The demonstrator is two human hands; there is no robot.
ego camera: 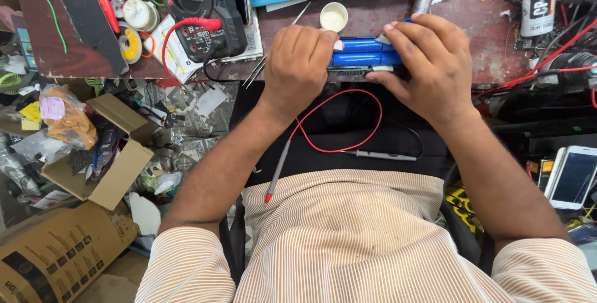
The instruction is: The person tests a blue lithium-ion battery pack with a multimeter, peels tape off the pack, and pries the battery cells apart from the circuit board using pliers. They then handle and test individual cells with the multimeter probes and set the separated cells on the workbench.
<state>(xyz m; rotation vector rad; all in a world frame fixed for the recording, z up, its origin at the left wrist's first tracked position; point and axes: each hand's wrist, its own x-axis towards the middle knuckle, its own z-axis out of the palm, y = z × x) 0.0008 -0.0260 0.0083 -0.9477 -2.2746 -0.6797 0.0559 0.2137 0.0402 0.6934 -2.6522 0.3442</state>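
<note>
A blue battery pack (364, 54) of cylindrical cells lies at the near edge of the dark red workbench (479, 41). My left hand (298, 63) grips its left end, fingers curled over it. On the pack's right end rests my right hand (426, 60), fingers spread across the top and thumb under the front. Two grey test probes lie on my lap, one with a red tip (277, 172) and one pointing left (382, 155), joined by a red lead (348, 122) and a black lead.
A black multimeter (199, 10) stands on the bench at the left, with tweezers (273, 51) and a small white pot (334, 17) near it. Solder reels (134, 26) lie further left. An open cardboard box (102, 153) sits on the cluttered floor. A white phone (572, 175) lies at the right.
</note>
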